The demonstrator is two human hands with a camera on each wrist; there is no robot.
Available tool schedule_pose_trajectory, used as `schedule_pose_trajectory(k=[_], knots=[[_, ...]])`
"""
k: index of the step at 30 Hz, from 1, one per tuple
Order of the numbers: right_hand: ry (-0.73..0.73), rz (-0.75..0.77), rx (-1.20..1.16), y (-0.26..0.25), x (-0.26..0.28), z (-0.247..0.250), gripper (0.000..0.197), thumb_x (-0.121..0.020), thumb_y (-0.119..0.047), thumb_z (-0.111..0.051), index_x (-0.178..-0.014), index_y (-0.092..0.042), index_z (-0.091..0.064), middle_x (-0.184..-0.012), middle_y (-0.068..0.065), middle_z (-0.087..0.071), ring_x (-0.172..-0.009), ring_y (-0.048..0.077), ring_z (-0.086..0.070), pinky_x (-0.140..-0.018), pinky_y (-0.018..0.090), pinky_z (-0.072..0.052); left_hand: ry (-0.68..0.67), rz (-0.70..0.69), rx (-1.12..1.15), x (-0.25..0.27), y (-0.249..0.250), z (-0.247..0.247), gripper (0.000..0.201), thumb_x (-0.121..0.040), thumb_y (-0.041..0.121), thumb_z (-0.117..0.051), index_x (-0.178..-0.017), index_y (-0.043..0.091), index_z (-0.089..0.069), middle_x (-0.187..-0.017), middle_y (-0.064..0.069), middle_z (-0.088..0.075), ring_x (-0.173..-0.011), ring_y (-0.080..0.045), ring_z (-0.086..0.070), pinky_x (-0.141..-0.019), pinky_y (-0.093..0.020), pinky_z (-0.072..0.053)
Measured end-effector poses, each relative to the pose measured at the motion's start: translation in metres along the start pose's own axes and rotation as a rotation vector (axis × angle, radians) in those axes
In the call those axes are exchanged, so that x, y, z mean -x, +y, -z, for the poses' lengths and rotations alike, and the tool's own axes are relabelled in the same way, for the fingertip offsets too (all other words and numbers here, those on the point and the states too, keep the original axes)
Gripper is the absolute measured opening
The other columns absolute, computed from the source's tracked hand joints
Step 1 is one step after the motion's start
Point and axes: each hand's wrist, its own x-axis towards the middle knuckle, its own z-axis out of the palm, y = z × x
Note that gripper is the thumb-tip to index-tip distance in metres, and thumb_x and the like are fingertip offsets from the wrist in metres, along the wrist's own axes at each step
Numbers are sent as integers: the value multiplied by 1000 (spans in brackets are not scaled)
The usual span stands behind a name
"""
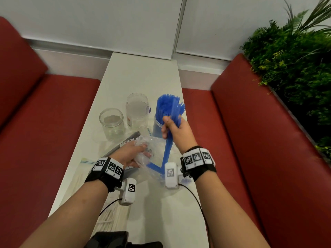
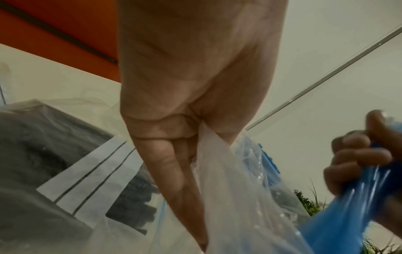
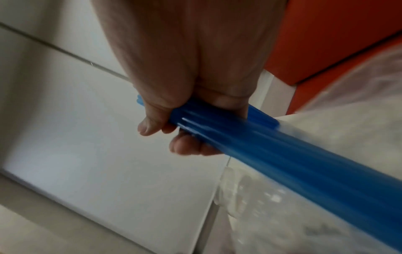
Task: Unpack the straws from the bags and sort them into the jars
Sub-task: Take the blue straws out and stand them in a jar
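My right hand [image 1: 170, 128] grips a bundle of blue straws [image 1: 168, 149], tilted, its lower ends still inside a clear plastic bag [image 1: 154, 145]. In the right wrist view the fingers [image 3: 185, 147] wrap around the bundle [image 3: 282, 154]. My left hand [image 1: 138, 152] pinches the crumpled bag near its mouth; the left wrist view shows the bag [image 2: 228, 189] between thumb and fingers. Behind my right hand stands a jar [image 1: 157, 127] full of blue straws. A tall clear jar [image 1: 137, 108] and a short glass jar [image 1: 111, 122], both without straws, stand to its left.
A zip bag of dark grey straws [image 1: 123, 142] lies under my left hand, large in the left wrist view [image 2: 54, 154]. A bag of white straws [image 1: 109, 215] lies near the front edge of the narrow white table [image 1: 143, 72]. Red benches [image 1: 268, 140] flank both sides; plants at right.
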Motion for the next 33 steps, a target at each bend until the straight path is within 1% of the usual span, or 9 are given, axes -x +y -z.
schedule_pose_trajectory(k=[3, 5, 8, 12, 14, 18, 24, 28, 33], knots=[[76, 47, -73, -5, -13, 12, 14, -97, -30, -64, -94, -18, -58, -67, 4, -60, -55, 18, -54, -58, 30, -50, -9, 8, -3, -3, 2, 0, 27, -103, 24, -57, -129, 14, -59, -97, -13, -75, -72, -21, -72, -51, -33, -58], [128, 33, -39, 10, -12, 15, 14, -92, -31, -70, -84, -25, -60, -63, -2, -53, -55, 17, -48, -59, 32, -46, -27, 12, -8, -5, 2, 1, 27, -103, 25, -58, -129, 15, -60, -98, -14, -76, -74, -22, -74, -52, -33, -57], [132, -36, -37, 30, -8, 13, 17, -90, -33, -73, -81, -23, -64, -60, -3, -50, -54, 15, -45, -58, 33, -44, -19, 27, -21, -9, 1, 4, 26, -102, 26, -60, -126, 19, -62, -100, -14, -77, -80, -24, -75, -56, -35, -58], [185, 45, -111, -7, -27, 26, 29, -91, -48, -68, -69, -29, -64, -59, 1, -54, -49, 19, -49, -52, 34, -46, -4, 52, -36, -14, 0, 7, 23, -101, 26, -62, -123, 21, -64, -98, -10, -79, -80, -23, -77, -58, -36, -59], [268, 153, -174, -38, -45, 43, 29, -94, -43, -65, -70, -29, -62, -58, 5, -57, -48, 21, -52, -51, 33, -48, 1, 56, -43, -15, 1, 7, 21, -101, 27, -62, -122, 23, -65, -96, -8, -79, -77, -20, -77, -57, -34, -59], [480, 325, -352, -77, -77, 78, 29, -94, -34, -68, -75, -20, -52, -56, 1, -44, -45, 15, -41, -48, 29, -38, -19, 68, -41, -17, 4, 9, 22, -101, 29, -63, -122, 24, -65, -103, -11, -78, -81, -23, -76, -58, -35, -59], [735, 316, -203, -57, -103, 95, 32, -92, -41, -70, -76, -20, -51, -53, -9, -49, -49, 10, -44, -54, 27, -41, -22, 84, -33, -26, 4, 16, 24, -101, 30, -63, -124, 23, -64, -105, -12, -77, -85, -25, -75, -63, -37, -61], [700, 286, -166, -41, -127, 79, 33, -93, -41, -69, -71, -23, -52, -56, -6, -49, -51, 11, -44, -56, 31, -40, -7, 102, -43, -34, 4, 15, 22, -101, 31, -61, -121, 22, -65, -98, -10, -79, -79, -22, -76, -62, -35, -60], [580, 293, -184, -40, -153, 66, 38, -89, -47, -71, -55, -35, -58, -52, -8, -48, -50, 12, -43, -53, 28, -40, -4, 121, -60, -42, 8, 13, 23, -102, 34, -60, -120, 20, -65, -98, -11, -78, -80, -23, -75, -61, -35, -60]])
